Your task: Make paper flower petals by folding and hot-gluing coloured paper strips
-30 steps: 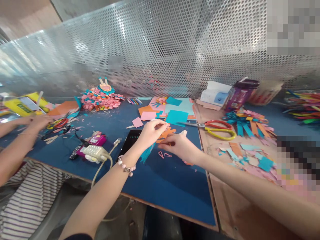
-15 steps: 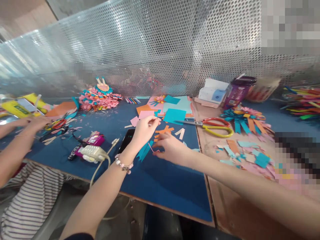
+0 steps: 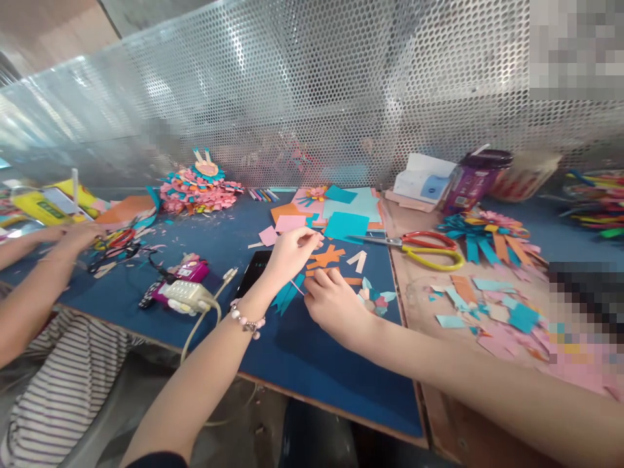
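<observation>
My left hand [image 3: 295, 252], a beaded bracelet [image 3: 247, 320] on its wrist, is raised over the table with thumb and fingers pinched together; what they hold, if anything, is too small to make out. To its lower right, the fingers of my right hand [image 3: 336, 302] are curled in at the end of a thin pink strip [image 3: 297, 287]. Teal paper strips [image 3: 286, 297] lie under and between the hands. Just beyond are orange cut-paper strips [image 3: 326, 255], and a small paper flower [image 3: 376, 300] is partly hidden behind my right wrist.
Large scissors [image 3: 419, 247] straddle the seam between blue table and wooden board. Paper sheets [image 3: 347, 225] lie behind my hands, a phone [image 3: 251, 273] by my left wrist. A power strip [image 3: 188, 296], paper scraps [image 3: 502, 312] and a co-worker's hands [image 3: 80, 235] flank them.
My right hand's fingers have curled in tighter, and the hand has turned, uncovering the small paper flower and an orange strip. My left hand keeps its pinch. The whole view has shifted slightly.
</observation>
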Action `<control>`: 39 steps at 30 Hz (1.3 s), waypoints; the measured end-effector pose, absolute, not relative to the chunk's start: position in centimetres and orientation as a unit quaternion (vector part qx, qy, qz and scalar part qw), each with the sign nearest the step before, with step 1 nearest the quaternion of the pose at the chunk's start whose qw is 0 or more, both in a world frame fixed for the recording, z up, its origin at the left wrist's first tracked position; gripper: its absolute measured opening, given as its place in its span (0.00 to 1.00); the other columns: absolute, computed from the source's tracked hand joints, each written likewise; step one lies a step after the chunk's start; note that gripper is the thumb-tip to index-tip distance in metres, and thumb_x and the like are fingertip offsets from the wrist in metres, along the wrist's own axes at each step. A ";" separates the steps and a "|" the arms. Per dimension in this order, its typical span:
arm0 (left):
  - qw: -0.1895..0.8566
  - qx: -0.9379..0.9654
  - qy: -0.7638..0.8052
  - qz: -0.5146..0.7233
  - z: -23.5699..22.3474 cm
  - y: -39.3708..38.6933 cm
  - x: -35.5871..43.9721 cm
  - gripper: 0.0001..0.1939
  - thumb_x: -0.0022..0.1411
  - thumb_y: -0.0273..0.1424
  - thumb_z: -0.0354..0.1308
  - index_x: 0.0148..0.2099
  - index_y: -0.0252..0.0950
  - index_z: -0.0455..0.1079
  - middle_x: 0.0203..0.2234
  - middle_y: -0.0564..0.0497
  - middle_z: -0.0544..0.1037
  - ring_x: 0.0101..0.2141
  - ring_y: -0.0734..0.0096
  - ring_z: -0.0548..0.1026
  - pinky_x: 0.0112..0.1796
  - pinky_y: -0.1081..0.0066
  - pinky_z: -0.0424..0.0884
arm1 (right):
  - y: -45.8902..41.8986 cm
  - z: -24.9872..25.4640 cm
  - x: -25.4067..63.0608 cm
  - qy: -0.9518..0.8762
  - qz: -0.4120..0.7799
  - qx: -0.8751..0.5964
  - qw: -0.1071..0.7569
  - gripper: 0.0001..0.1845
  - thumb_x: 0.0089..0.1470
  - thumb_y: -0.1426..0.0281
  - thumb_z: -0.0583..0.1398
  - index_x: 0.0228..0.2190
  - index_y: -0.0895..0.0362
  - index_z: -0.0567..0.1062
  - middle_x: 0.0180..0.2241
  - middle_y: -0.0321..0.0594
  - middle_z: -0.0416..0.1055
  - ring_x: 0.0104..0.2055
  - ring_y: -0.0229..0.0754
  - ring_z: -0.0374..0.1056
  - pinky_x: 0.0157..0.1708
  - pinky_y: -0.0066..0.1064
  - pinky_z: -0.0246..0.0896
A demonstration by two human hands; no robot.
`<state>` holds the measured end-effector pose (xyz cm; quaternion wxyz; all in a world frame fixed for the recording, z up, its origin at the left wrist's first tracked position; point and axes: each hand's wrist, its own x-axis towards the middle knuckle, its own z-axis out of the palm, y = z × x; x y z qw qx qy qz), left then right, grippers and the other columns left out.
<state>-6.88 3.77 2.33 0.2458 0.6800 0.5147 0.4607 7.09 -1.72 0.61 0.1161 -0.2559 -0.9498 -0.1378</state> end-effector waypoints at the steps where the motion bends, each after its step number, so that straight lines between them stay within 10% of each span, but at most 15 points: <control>1: 0.248 0.679 0.516 0.460 2.3 3.8 -6.9 0.13 0.61 0.39 0.53 0.39 0.35 0.73 0.34 0.46 0.80 0.36 0.66 0.78 0.39 0.68 0.74 | -1.8 0.5 7.0 -0.949 -0.138 -0.257 0.117 0.14 0.56 0.79 0.52 0.29 0.61 0.78 0.30 0.48 0.68 0.39 0.49 0.58 0.34 0.39 0.49; 18: 0.528 0.699 0.429 0.219 4.8 1.9 -7.5 0.12 0.56 0.39 0.60 0.37 0.36 0.77 0.35 0.44 0.81 0.34 0.66 0.77 0.34 0.69 0.72 | 1.8 5.5 14.2 -0.916 -0.005 -0.259 0.306 0.12 0.58 0.71 0.55 0.31 0.59 0.78 0.31 0.43 0.67 0.35 0.42 0.58 0.39 0.35 0.57; 39: 0.519 0.707 0.440 0.192 3.0 2.3 -6.8 0.05 0.51 0.33 0.63 0.32 0.38 0.77 0.29 0.47 0.81 0.33 0.65 0.79 0.40 0.65 0.73 | 2.3 5.3 14.6 -0.954 -0.095 -0.227 0.175 0.15 0.60 0.70 0.52 0.32 0.60 0.78 0.36 0.48 0.70 0.40 0.47 0.58 0.40 0.37 0.55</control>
